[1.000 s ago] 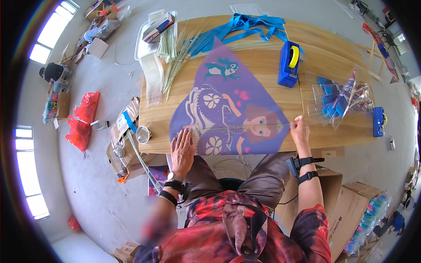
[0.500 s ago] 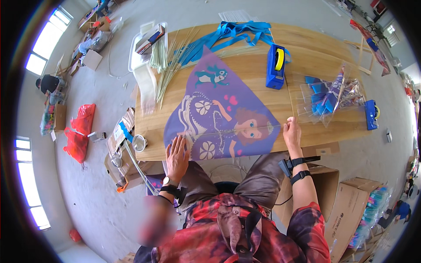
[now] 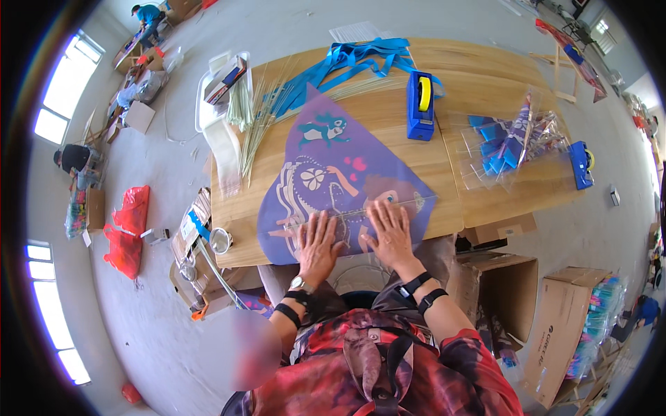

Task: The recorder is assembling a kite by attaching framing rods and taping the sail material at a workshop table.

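Note:
A purple kite sail (image 3: 322, 149), printed with a cartoon figure in a gown and a small teal animal, lies flat on the wooden table in front of me. Across its near part runs a thin pale rod (image 3: 352, 216). My left hand (image 3: 318, 244) rests flat on the sail at the rod, fingers spread. Beside it, my right hand (image 3: 390, 232) also lies flat with fingers apart, covering part of the printed face. Both palms press on the sail near the table's front edge, and neither hand grips anything.
Beyond the sail lie thin sticks (image 3: 258, 125) and blue ribbons (image 3: 368, 57). A blue tape dispenser (image 3: 420, 111) stands far right of it; another (image 3: 581, 165) is at the right edge, by clear-wrapped kites (image 3: 510, 142). A small cup (image 3: 220, 240) sits at left. Cardboard boxes (image 3: 565, 326) stand right.
My right hand has moved left from the sail's right corner onto the printed face and opened flat. My left hand has slid right along the sail. The view has shifted slightly.

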### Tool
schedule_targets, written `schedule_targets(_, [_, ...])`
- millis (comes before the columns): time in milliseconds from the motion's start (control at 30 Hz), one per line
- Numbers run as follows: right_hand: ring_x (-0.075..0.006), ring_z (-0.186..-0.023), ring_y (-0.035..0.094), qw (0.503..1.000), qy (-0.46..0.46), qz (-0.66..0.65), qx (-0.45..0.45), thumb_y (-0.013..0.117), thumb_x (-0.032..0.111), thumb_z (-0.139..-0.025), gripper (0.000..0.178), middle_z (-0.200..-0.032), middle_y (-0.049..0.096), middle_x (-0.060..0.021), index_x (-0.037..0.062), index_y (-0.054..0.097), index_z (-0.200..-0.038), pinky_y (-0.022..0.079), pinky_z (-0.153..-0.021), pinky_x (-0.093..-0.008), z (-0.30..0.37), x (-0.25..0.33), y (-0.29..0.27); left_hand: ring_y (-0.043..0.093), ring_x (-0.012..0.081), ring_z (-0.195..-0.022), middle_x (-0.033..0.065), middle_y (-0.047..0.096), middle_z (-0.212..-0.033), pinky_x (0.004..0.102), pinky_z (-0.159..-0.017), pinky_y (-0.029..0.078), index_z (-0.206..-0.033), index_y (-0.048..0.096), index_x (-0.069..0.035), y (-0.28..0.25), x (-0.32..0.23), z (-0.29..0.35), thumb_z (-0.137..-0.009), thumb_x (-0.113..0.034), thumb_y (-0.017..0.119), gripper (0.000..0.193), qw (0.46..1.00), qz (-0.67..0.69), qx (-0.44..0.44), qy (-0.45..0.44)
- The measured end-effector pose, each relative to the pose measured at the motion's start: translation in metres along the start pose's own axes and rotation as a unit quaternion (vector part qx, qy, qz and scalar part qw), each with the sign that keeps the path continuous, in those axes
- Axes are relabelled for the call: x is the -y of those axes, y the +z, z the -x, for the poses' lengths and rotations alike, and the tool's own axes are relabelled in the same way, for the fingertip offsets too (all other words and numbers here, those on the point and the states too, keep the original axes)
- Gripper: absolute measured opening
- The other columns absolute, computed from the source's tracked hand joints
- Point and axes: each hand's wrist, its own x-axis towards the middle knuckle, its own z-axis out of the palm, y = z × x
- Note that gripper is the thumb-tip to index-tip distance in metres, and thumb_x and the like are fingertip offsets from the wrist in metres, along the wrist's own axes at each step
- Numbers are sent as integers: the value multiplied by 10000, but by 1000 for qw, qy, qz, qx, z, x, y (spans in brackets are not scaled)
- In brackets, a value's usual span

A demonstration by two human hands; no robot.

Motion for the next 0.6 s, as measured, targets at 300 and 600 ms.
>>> schedule_targets(300, [-311, -1554, 265, 969, 207, 108, -83, 510, 493, -1034, 724, -1668, 321, -138, 53, 354, -1588, 168, -1263, -520, 38, -113, -26, 178, 339, -1584, 150, 270, -1692, 510, -1269, 105, -1613, 316, -67, -16, 83, 46, -1017, -384, 568, 721, 987, -37, -54, -149])
schedule_targets(600, [-425, -1140, 537, 934, 305, -18, -187, 791, 236, -866, 417, -1163, 569, -232, -14, 605, -1144, 420, -1004, -519, 31, -66, 1, 159, 388, -1577, 213, 209, -1692, 564, -1232, 156, -1560, 380, -35, -38, 36, 41, -925, -193, 681, 720, 987, 12, -84, -134])
